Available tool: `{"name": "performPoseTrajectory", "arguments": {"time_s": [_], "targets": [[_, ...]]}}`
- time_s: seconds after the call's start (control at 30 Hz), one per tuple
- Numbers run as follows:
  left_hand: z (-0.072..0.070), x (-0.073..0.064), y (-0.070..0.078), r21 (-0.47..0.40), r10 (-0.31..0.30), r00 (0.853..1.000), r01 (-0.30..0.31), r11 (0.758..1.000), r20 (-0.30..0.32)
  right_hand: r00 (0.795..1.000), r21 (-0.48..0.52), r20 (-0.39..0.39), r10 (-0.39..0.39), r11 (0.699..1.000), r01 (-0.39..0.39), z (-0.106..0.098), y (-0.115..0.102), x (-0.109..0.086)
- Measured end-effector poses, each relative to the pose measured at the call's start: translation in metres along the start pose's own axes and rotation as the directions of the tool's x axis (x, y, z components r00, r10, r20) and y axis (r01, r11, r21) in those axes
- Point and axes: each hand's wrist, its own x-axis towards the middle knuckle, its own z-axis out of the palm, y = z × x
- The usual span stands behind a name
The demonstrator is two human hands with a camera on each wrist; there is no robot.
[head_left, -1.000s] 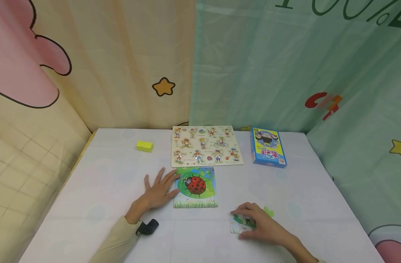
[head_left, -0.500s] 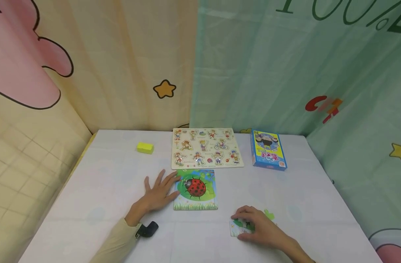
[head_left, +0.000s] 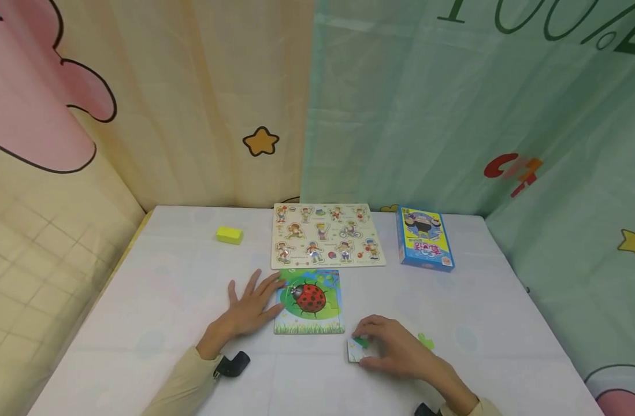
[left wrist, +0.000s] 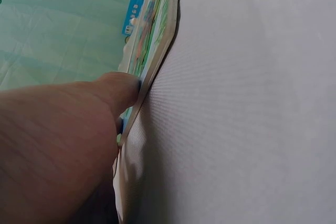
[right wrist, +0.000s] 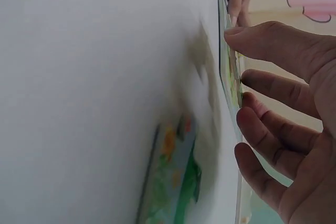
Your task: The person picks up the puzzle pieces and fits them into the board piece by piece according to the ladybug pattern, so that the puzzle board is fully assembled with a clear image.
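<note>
Puzzle piece [head_left: 355,351] nearer the right edge of ladybug board [head_left: 310,298], white cloth [head_left: 296,378] between.

a red, black-spotted ladybird [head_left: 311,297] is popping on the green-and-blue puzzle [head_left: 309,303]; far left, a block [head_left: 229,235] is showing plain yellow!

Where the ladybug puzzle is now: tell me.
In the head view, the ladybug puzzle lies midway across the white table, just in front of the cartoon-figure puzzle board, the left grip touching its left edge.

You face a white cloth-covered surface [head_left: 478,323] backed by a cream fabric curtain [head_left: 203,104] and a pale green printed fabric curtain [head_left: 400,104].
</note>
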Motion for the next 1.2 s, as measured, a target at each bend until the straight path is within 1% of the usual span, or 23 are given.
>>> {"name": "performPoseTrajectory", "arguments": {"time_s": [0.17, 0.37, 0.43, 0.67, 0.77, 0.93, 1.1, 1.2], "targets": [[0.001, 0.000, 0.000, 0.011, -0.003, 1.000, 0.003, 1.000, 0.004, 1.000, 0.000, -0.008, -0.027, 1.000, 0.027, 0.001, -0.012, 0.023], [0.000, 0.001, -0.001, 0.010, -0.005, 1.000, 0.005, 1.000, -0.003, 0.994, 0.000, -0.019, -0.112, 0.994, 0.112, 0.009, -0.027, 0.054], [0.000, 0.001, -0.002, 0.009, -0.002, 1.000, 0.003, 1.000, -0.005, 0.992, -0.004, -0.014, -0.129, 0.992, 0.129, 0.011, -0.031, 0.064], [0.000, 0.002, -0.002, 0.007, 0.001, 1.000, -0.001, 1.000, 0.011, 0.989, -0.059, -0.019, -0.144, 0.988, 0.143, 0.021, -0.043, 0.093], [-0.001, 0.002, -0.002, 0.008, -0.004, 1.000, 0.004, 1.000, 0.015, 0.990, -0.070, -0.019, -0.139, 0.988, 0.138, 0.026, -0.050, 0.102], [-0.001, 0.002, -0.003, 0.005, -0.001, 1.000, 0.001, 1.000, 0.010, 0.993, -0.121, -0.002, -0.116, 0.986, 0.115, 0.034, -0.060, 0.113], [-0.001, 0.003, -0.004, 0.012, 0.002, 1.000, -0.002, 1.000, 0.018, 0.990, -0.184, -0.011, -0.142, 0.973, 0.138, 0.039, -0.066, 0.119], [-0.001, 0.003, -0.004, 0.016, -0.003, 1.000, 0.002, 1.000, 0.024, 0.990, -0.209, -0.015, -0.141, 0.969, 0.135, 0.039, -0.068, 0.121]]}}
